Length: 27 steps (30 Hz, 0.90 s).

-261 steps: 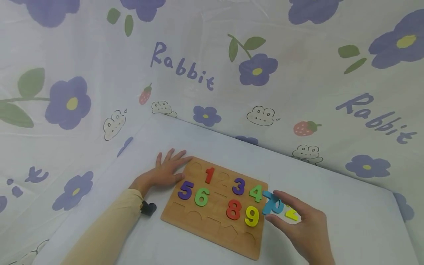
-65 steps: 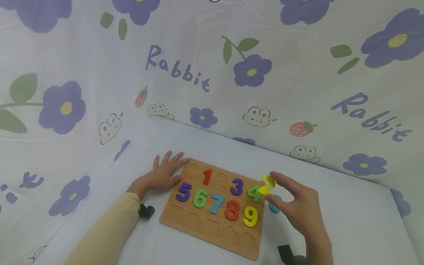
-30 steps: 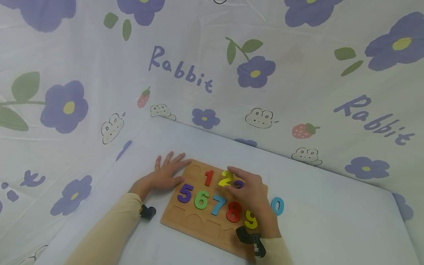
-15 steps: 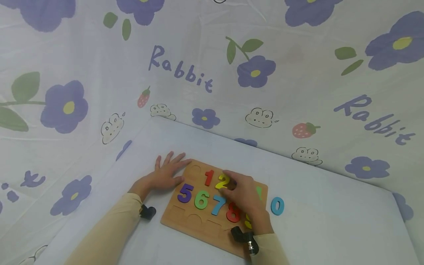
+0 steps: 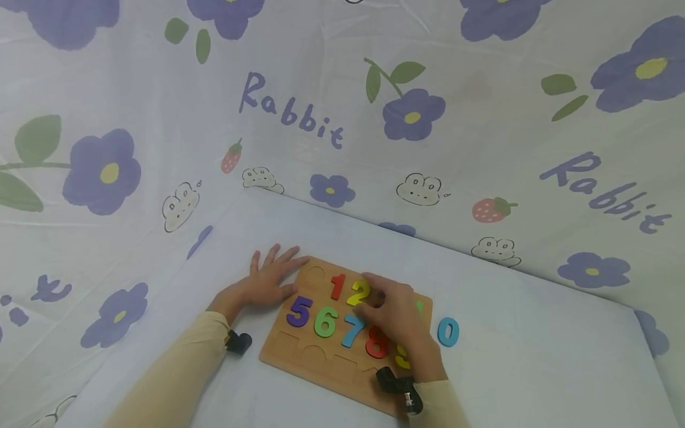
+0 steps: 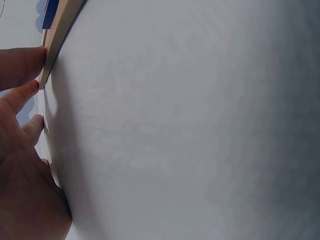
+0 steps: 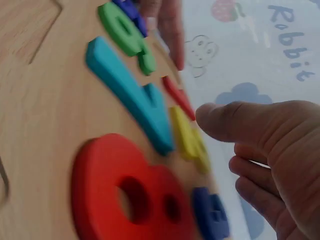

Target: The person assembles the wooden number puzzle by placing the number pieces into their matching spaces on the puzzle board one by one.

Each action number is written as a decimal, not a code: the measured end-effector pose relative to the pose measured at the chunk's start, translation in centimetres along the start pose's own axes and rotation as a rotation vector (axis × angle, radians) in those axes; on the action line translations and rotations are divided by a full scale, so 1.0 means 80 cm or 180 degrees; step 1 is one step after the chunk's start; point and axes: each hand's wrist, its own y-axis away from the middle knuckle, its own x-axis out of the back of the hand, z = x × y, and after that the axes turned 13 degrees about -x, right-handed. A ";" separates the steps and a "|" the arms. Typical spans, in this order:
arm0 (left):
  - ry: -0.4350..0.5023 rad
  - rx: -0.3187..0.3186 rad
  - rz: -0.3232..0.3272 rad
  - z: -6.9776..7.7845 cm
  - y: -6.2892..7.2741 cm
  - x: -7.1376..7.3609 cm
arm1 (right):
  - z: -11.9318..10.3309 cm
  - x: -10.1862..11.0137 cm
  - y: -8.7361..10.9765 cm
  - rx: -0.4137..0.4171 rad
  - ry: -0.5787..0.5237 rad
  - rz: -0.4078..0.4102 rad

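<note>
A wooden number board (image 5: 291, 351) lies on the white table. The yellow number 2 (image 5: 360, 292) lies in the top row between the red 1 (image 5: 338, 287) and the right hand (image 5: 398, 306). That hand's thumb and forefinger are spread on either side of the 2; in the right wrist view the thumb (image 7: 225, 120) stands just off the yellow 2 (image 7: 189, 139). The left hand (image 5: 267, 282) lies with fingers spread, touching the board's left edge; in the left wrist view its fingertips (image 6: 30, 62) meet the wooden rim. The right hand hides the 3 and most of the 4.
A blue 0 (image 5: 448, 331) lies on the table just right of the board. The purple 5 (image 5: 299, 312), green 6 (image 5: 325, 323), blue 7 (image 5: 353, 330), red 8 (image 5: 377, 343) and partly covered yellow 9 (image 5: 402, 356) sit on the board. A printed cloth (image 5: 481, 148) stands behind the table.
The blue 7 went onto the board first. The right hand then carried the yellow 2 from the right side leftward to the top row and loosened its pinch. The left hand stays put.
</note>
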 end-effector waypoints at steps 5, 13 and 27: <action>-0.0007 -0.0008 0.0000 0.001 0.000 0.000 | 0.000 0.028 0.009 0.0154 -0.0136 0.0102; 0.0000 -0.0044 0.0007 -0.001 0.001 -0.001 | 0.019 0.079 0.026 0.0440 -0.0782 0.0102; 0.0018 -0.0053 0.0015 -0.003 0.000 -0.001 | 0.104 0.150 0.063 0.0310 -0.1002 0.0250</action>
